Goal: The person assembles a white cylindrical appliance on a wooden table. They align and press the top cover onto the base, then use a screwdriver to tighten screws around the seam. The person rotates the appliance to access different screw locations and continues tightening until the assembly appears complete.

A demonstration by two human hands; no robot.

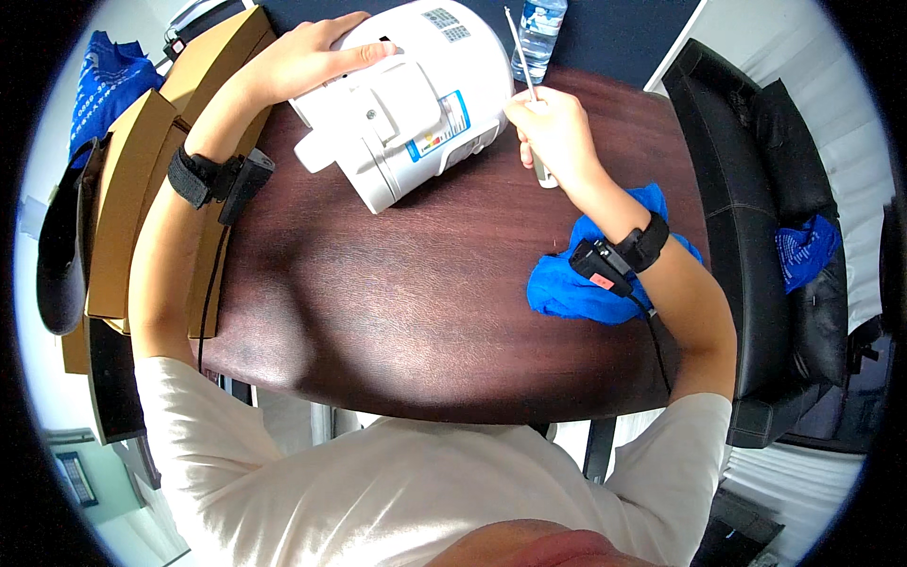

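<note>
A white rounded appliance [444, 76], with a blue-and-white label and a protruding part at its lower left, lies tilted on the far middle of the table. My left hand [316, 59] grips its upper left part, the thumb stretched along the casing and the other fingers over the far side, partly hidden. My right hand [557, 134] is closed round the pale handle of a screwdriver [521, 49]. Its thin metal shaft points up and away, beside the appliance's right end. A clear water bottle [540, 38] stands behind the shaft.
A blue cloth [576, 288] lies crumpled under my right wrist on the dark wooden table [416, 312]. Cardboard boxes [132, 208] line the left side. To the right is a black sofa [746, 227] with a blue bag [808, 253]. Cables hang from both wrist straps.
</note>
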